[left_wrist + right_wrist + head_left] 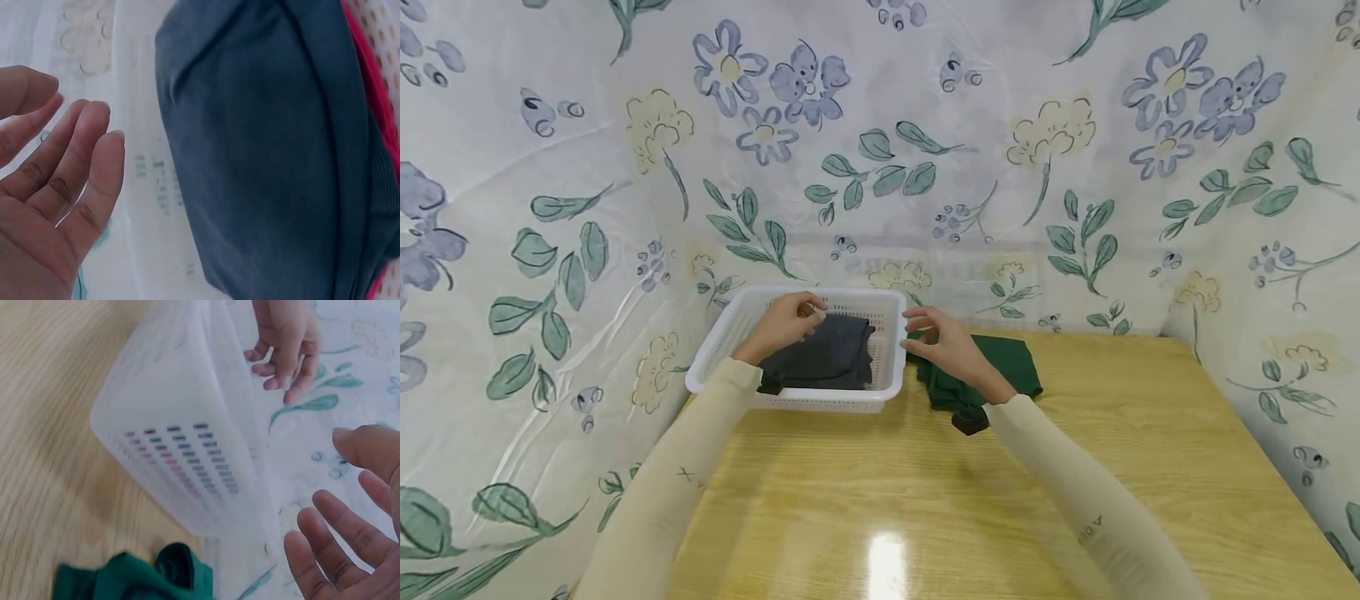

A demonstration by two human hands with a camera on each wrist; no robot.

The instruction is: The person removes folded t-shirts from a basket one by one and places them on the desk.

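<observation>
Both hands were relaxed and held nothing; the left hand [788,322] hung over the white basket [820,398], the right hand [949,343] just beside its right rim; in the basket lay dark folded cloth [827,354] — a strip of pink cloth [376,81] showed at its edge; green cloth [1011,362] lay right of the basket on the table [820,475]. The step in hand seemed to be arranging cloth about the basket; handling the green cloth next would have called for lowering the right hand and pinching a fold.
</observation>
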